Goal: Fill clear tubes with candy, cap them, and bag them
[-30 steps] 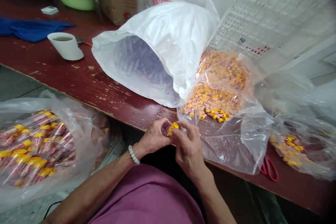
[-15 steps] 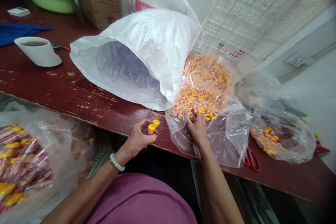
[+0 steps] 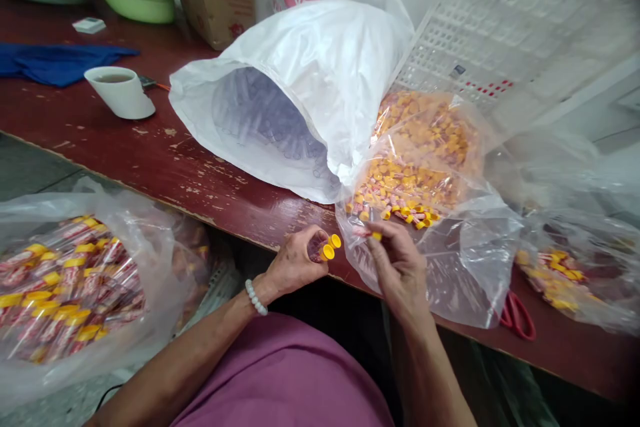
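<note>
My left hand [image 3: 299, 260] is closed around several clear plastic tubes [image 3: 316, 247]. Yellow caps [image 3: 331, 247] top two of them; fingers cover the rest. My right hand [image 3: 400, 267], at the front of an open clear bag [image 3: 465, 260], pinches a yellow cap [image 3: 376, 235] with a pink-and-white printed insert [image 3: 361, 231] on it, pointing left toward the tubes. Many similar yellow caps with inserts [image 3: 415, 177] fill that bag. Left of it, a large white sack [image 3: 320, 47] lies with its mouth toward me, holding many clear tubes [image 3: 265, 113].
At lower left, a plastic bag [image 3: 165, 260] holds yellow-capped tubes [image 3: 75, 280]. Red scissors [image 3: 519, 317] and a smaller bag of caps [image 3: 565, 270] lie on the right. A white cup [image 3: 120, 97] of dark liquid stands on the worn red table [image 3: 115, 153]. A white crate [image 3: 475, 33] leans behind.
My right hand has drawn back from the heap in the clear bag with a cap and insert between its fingers. My left hand still holds the tubes, now tilted. The view has shifted left.
</note>
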A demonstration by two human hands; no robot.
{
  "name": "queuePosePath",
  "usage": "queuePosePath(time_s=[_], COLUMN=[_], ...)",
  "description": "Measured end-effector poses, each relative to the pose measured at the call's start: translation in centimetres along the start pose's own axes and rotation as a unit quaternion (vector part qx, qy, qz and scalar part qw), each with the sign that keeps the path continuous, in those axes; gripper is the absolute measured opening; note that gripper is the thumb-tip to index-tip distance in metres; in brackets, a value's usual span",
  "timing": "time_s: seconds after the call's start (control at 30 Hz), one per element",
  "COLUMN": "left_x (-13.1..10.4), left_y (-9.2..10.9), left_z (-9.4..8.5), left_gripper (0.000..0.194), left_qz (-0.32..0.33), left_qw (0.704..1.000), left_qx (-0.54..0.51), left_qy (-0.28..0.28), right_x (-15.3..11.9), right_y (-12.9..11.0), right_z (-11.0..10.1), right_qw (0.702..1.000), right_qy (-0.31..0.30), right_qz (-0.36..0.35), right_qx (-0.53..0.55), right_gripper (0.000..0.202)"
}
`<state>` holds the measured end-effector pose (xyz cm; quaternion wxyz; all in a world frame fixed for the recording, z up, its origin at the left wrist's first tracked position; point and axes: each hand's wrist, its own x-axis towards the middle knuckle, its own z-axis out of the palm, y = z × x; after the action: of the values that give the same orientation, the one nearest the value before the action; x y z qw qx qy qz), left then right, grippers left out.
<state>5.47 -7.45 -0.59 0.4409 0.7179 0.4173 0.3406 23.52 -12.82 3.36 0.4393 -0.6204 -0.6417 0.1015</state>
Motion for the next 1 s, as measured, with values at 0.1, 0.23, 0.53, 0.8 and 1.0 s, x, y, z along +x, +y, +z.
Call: queuePosePath(time_s=[0.1, 0.23, 0.53, 0.8, 1.0], left_x=[-0.2, -0.4, -0.6, 0.2, 0.6], left_y=[0.8, 1.0, 1.2, -1.2, -2.4], left_z=[-0.2, -0.4, 0.1, 0.2, 0.2], left_gripper=[0.022, 0.017, 0.015, 0.017, 0.019], left_qz=[0.018, 0.023, 0.000, -0.017, -0.043], left_qw=[0.998, 0.997, 0.996, 0.999, 0.993], left_qx=[0.040, 0.060, 0.062, -0.034, -0.106], left_qy=[-0.034, -0.053, -0.062, -0.032, 0.012], right_x=[-0.3, -0.2, -1.6, 0.3, 5.2], right_y=[-3.1, -3.4, -1.6, 1.7, 10.1], right_z=[1.1, 1.6, 3.1, 1.6, 0.5], right_qw=[0.994, 0.991, 0.987, 0.997, 0.961], right_qy=[-0.075, -0.102, -0.066, -0.011, 0.100], right_qz=[-0.077, -0.086, -0.131, -0.048, 0.155], right_qx=[0.028, 0.011, -0.062, -0.062, -0.208], right_gripper=[0.025, 0.038, 0.041, 0.034, 0.025])
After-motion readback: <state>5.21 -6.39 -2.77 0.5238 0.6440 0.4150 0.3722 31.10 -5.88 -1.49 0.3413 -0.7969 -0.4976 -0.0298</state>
